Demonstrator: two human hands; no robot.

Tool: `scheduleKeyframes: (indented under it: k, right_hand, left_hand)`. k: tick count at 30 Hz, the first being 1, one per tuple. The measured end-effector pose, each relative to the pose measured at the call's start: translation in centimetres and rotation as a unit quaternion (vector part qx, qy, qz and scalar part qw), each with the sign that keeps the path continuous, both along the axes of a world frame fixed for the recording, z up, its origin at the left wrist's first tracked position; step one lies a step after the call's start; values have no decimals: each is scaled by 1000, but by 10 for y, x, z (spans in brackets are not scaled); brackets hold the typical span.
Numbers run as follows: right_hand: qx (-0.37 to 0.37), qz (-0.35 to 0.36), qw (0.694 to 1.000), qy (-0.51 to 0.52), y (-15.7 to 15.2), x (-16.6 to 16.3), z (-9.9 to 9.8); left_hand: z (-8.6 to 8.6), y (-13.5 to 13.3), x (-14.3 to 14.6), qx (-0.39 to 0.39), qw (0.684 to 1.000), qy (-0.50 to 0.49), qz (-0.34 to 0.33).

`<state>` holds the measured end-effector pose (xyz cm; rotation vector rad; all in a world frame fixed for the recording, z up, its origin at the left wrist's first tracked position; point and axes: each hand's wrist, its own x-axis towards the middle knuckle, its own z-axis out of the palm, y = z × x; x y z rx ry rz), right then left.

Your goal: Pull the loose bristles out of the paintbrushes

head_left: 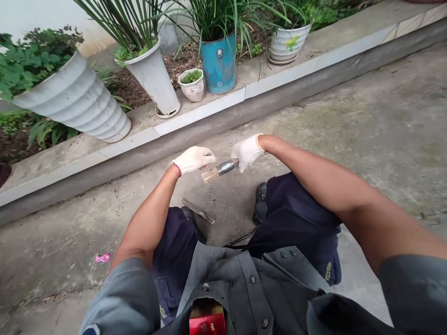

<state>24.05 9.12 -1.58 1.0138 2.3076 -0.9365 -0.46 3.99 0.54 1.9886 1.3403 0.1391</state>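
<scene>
A short wooden stick (pixel 210 175) wound with silvery wire (pixel 226 167) is held in the air above the concrete, between my two gloved hands. My right hand (pixel 247 151), in a white knit glove, is closed around its far right end. On the other side my left hand (pixel 193 160), also gloved, has its fingers curled together just above the bare wooden end. A small reddish bit shows under those fingers, and what they pinch is too small to make out. A faint thin strand hangs near the stick's left end.
Another thin strip of wood (pixel 198 211) lies on the ground by my left shoe. A pink object (pixel 102 257) lies farther left. Ahead runs a low tiled ledge (pixel 202 109) bearing several potted plants, among them a blue bucket (pixel 219 65) and a tall white pot (pixel 153 74).
</scene>
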Motion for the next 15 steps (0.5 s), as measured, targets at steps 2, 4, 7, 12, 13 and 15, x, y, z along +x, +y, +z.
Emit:
scheduleKeyframes:
  k: [2, 4, 7, 12, 13, 15]
  right_hand:
    - [-22, -32, 998, 55, 0, 6, 9]
    - [4, -81, 991, 105, 1, 9, 17]
    - [89, -149, 975, 137, 7, 5, 25]
    - [272, -192, 942, 35, 22, -3, 20]
    - [289, -189, 938, 11, 24, -4, 17]
    - [298, -180, 937, -28, 25, -6, 13]
  left_hand:
    - [-2, 2, -2, -15, 998, -54, 15]
    - [-5, 4, -2, -41, 991, -122, 28]
    - [-7, 5, 1, -56, 985, -159, 48]
    - [-2, 1, 8, -54, 990, -113, 62]
    - [-2, -1, 9, -53, 991, -106, 58]
    - [-1, -3, 10, -53, 993, -90, 50]
